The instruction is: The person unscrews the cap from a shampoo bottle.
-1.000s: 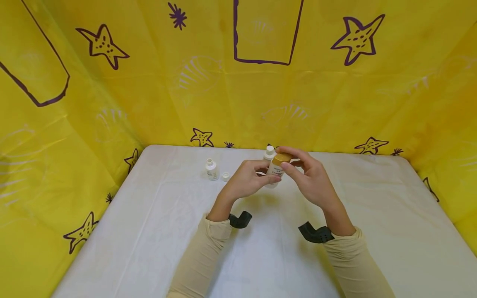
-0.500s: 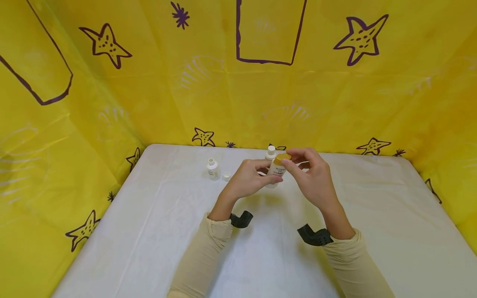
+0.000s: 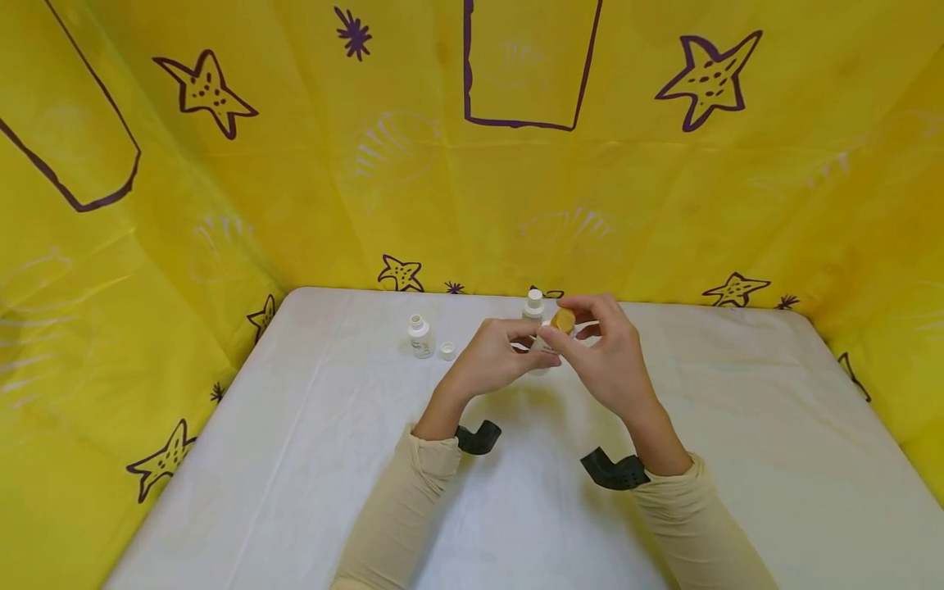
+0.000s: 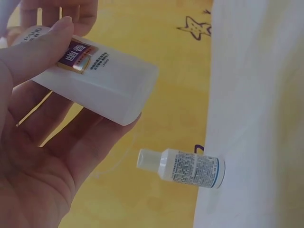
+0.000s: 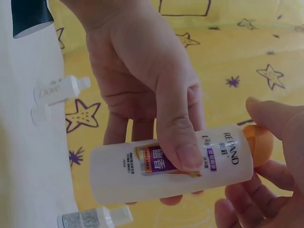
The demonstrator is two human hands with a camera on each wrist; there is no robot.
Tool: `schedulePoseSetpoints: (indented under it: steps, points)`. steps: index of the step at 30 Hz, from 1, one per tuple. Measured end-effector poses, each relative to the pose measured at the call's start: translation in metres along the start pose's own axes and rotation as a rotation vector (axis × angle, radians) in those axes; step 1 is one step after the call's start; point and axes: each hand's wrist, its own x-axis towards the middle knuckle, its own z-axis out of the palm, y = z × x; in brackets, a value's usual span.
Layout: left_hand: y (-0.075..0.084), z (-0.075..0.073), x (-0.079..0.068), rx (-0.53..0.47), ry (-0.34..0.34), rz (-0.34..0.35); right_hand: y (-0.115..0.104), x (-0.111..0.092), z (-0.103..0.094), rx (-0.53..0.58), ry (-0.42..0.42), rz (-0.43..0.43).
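Observation:
My left hand [image 3: 490,356] grips a white plastic bottle [image 5: 175,166] round its body, thumb across the purple-and-gold label. My right hand [image 3: 608,360] pinches the bottle's orange-gold cap [image 3: 564,320] between thumb and fingers. In the right wrist view, that cap sits at the bottle's end and looks slightly tilted. Whether it is apart from the neck, I cannot tell. The bottle is held above the table, its base nearest the left wrist camera. Behind the hands, a smaller white bottle [image 4: 190,168] with a white cap stands upright, partly covered in the head view.
On the white-covered table [image 3: 332,459], an uncapped white bottle [image 3: 420,338] stands to the left. A small white cap [image 3: 447,351] lies beside it. Yellow cloth [image 3: 406,188] with starfish drawings hangs behind and along both sides. Black curved pieces [image 3: 479,437] sit at both wrists.
The orange-gold cap has tipped, showing more of its top to the head camera. My right hand has shifted slightly left and its thumb now covers more of the bottle. The left hand stays nearly still.

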Motion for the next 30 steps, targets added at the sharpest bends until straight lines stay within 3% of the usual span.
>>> schedulePoseSetpoints:
  steps: [12, 25, 30]
  points:
    - [-0.0021, -0.0007, -0.0007, -0.057, -0.01, -0.044, 0.0007, 0.0003, -0.0029, 0.048, -0.056, -0.087]
    - [-0.002, -0.0021, -0.0016, -0.072, -0.011, -0.056, 0.0017, -0.0007, -0.0057, 0.083, -0.164, -0.084]
    - [-0.0005, -0.0036, -0.0012, -0.081, 0.001, -0.063, 0.0016, 0.0012, -0.0068, 0.068, -0.125, -0.079]
